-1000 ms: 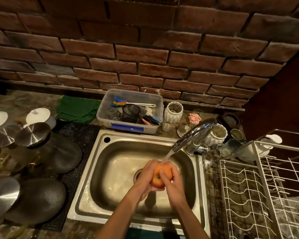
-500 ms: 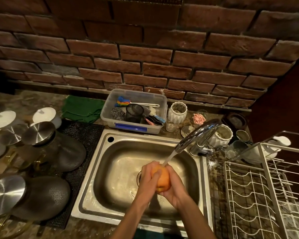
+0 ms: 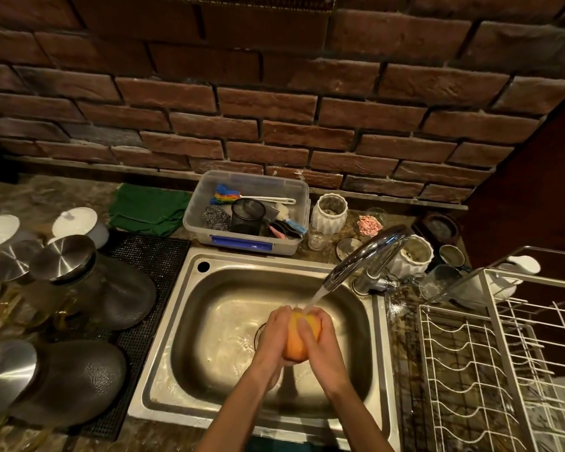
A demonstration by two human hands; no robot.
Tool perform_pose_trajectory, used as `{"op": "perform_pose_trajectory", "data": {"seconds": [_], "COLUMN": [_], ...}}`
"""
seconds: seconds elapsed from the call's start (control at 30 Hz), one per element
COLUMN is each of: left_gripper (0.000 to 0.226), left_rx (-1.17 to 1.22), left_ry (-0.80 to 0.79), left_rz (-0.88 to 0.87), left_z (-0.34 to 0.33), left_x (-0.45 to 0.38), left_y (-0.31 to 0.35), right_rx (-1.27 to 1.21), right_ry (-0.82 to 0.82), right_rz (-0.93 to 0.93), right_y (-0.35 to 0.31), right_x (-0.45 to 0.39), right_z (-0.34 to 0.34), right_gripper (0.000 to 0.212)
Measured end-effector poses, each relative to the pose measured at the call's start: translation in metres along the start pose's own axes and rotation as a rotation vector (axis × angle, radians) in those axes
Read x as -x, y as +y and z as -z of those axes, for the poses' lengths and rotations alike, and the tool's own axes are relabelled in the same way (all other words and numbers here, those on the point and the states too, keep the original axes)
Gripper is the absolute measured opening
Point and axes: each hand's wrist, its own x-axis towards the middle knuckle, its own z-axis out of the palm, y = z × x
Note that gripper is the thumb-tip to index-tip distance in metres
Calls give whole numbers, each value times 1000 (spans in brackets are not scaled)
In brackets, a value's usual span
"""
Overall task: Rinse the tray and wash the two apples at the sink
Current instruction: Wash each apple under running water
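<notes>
A brick wall (image 3: 274,109) is rising behind a steel sink (image 3: 183,321) set in a dark counter. Over the basin, an apple (image 3: 296,340) is sitting under the tap (image 3: 366,256)'s stream, the left hand (image 3: 271,337) and right hand (image 3: 320,344) curling around it from either side. A clear plastic bin (image 3: 248,243) of scrubbers is standing behind the sink, a white wire rack (image 3: 470,370) to the right.

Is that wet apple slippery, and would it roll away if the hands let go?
Probably slippery: water from the faucet runs right onto the apple, and both the left hand and right hand cup it. It looks round, so if dropped it would likely roll around in the sink.
</notes>
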Motion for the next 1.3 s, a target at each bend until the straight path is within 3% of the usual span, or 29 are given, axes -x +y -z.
{"op": "perform_pose_trajectory", "data": {"seconds": [0.13, 0.23, 0.4, 0.57, 0.7, 0.8, 0.97, 1.07, 1.17, 1.3], "left_gripper": [43, 39, 36, 27, 18, 13, 22, 31, 37, 48], "left_rx": [126, 98, -62, -260, -389, -398, -269, -216, -160, 105], "left_ry": [-125, -90, 39, 3, -54, -38, 161, 195, 158, -29], "left_rz": [135, 91, -59, -212, -301, -307, -255, -162, -1, 327], "left_z": [3, 1, -6, 2, 7, 9, -1, -7, -3, 13], "left_x": [8, 6, -2, -5, -6, -7, -5, -6, -11, -4], "left_y": [5, 4, -2, -6, -8, -13, -19, -18, -12, -6], "right_rx": [100, 61, -118, -235, -421, -421, -181, 82, 190, 253], "right_ry": [-3, 47, 122, 112, -12, -90, 16, 27, -18, -15], "right_rz": [127, 124, -81, -228, -445, -554, -428, -156, -10, 85], "right_y": [4, 4, -2, -8, -14, -15, -12, -4, 1, 13], "right_x": [7, 6, -3, -13, -14, -15, -13, -8, 3, 12], "right_z": [4, 2, -7, -6, 5, 11, -3, -3, -5, -8], "right_gripper": [49, 48, 45, 29, 40, 41, 40, 32, 29, 27]}}
